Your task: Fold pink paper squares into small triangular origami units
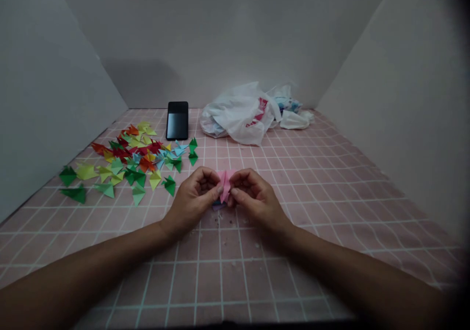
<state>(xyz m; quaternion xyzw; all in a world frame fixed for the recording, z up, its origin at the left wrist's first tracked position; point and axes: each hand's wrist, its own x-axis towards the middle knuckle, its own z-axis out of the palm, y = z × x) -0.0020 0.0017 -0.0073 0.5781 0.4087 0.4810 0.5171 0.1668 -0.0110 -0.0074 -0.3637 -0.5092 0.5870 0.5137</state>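
A folded piece of pink origami paper is held up between my two hands, near the middle of the view. My left hand pinches its left side between thumb and fingers. On the other side, the thumb and curled fingers of my right hand grip the right edge. The paper has a pointed lower tip and a crease down its centre. Just below it, partly hidden by my hands, lies a bit of purple and dark blue paper on the tablecloth.
Many small folded paper pieces in green, yellow, red, orange and light blue lie spread at the left. Behind them a black phone leans. White plastic bags sit at the back. Pink checked tablecloth covers the table, with pale walls around.
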